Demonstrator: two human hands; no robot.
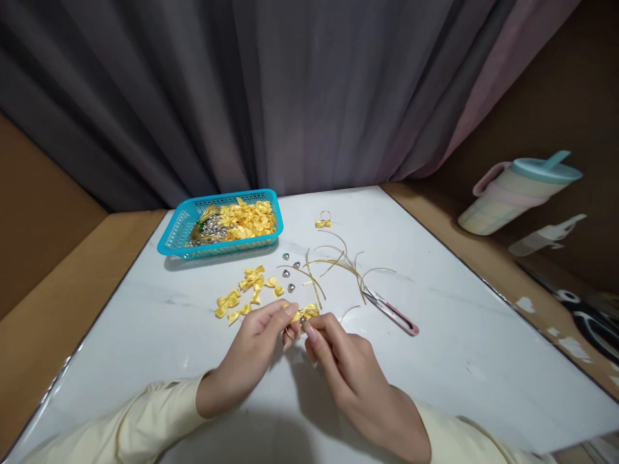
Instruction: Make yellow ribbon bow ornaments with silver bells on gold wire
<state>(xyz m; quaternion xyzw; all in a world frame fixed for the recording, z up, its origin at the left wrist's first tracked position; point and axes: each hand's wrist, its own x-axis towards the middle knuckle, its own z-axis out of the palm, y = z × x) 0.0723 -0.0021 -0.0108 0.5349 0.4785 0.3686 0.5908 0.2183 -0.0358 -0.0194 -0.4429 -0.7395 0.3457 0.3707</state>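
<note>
Above the near middle of the table, both hands meet at a yellow ribbon bow (311, 310). My left hand (254, 341) pinches the bow's left side, and a bit of thin gold wire loop shows below its fingertips. The fingers of my right hand (349, 370) are closed at the bow's lower right, by a small silver bead (303, 320); the fingertips partly hide it. Loose yellow bows (251, 278) lie beyond my left hand. Several silver heart-shaped beads (286, 273) and cut lengths of gold wire (333, 261) are scattered just past the bow.
A blue basket (167, 243) at the back left holds yellow bows, silver beads and gold wire. Pink-handled thread snips (394, 314) lie to the right. Farther back rests a ring with a bow (323, 223). A tumbler (503, 200) and spray bottle (541, 240) stand beyond the right edge.
</note>
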